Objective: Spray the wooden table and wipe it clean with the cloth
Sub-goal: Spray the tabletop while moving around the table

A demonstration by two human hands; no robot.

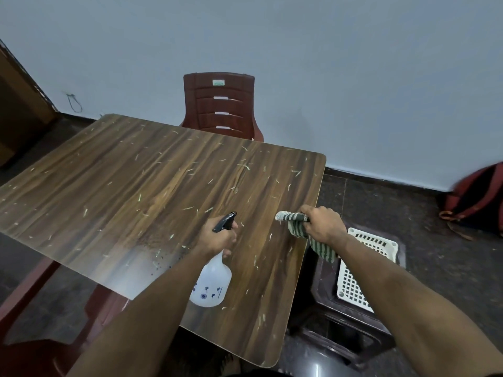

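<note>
Wooden bench [152, 186] across the middle, grain running away from the camera, littered all over with pale slivers and crumbs; wet sheen and dark droplets along the near left edge. Nearest, over the bench's near right part: left hand [219, 236] wrapped round the neck of a white spray bottle [211, 284], fingers curled at the black trigger head, nozzle aimed away across the wood, bottle body printed with small blue marks. Just to the right, at the bench's right edge: right hand [324, 223] clenched on a green-and-white striped cloth [296, 221], one end poking out left over the wood, the other hanging down past the edge. Below that hand, on the dark floor beside the bench: dark stool carrying a white lattice basket [362, 270]. Further off, right, against the wall: red and dark bag [476, 200]. Beyond the far edge: brown plastic chair [220, 104], back against a pale blue-grey wall [326, 63].
</note>
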